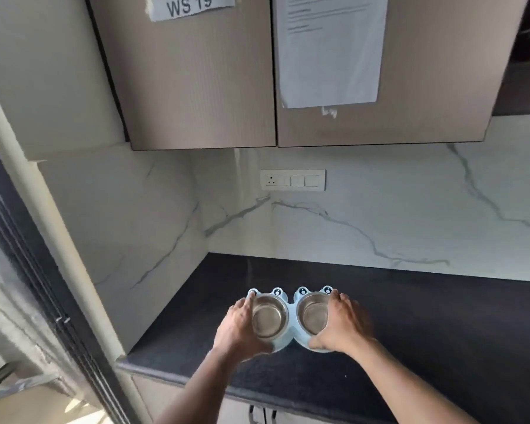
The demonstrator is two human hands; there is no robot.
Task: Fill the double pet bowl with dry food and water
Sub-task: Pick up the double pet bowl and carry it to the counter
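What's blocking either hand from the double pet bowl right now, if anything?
Nothing visible. The left hand and right hand already have their grip on opposite ends of the double pet bowl, which sits on the dark countertop.

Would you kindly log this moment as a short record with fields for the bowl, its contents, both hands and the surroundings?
bowl: light blue plastic double pet bowl with frog-eye knobs, on the black stone counter
contents: both round steel inserts look empty; no food or water visible
left hand: left hand grips the bowl's left side
right hand: right hand grips the bowl's right side
surroundings: white switch panel on marble wall; beige cabinets with taped papers above
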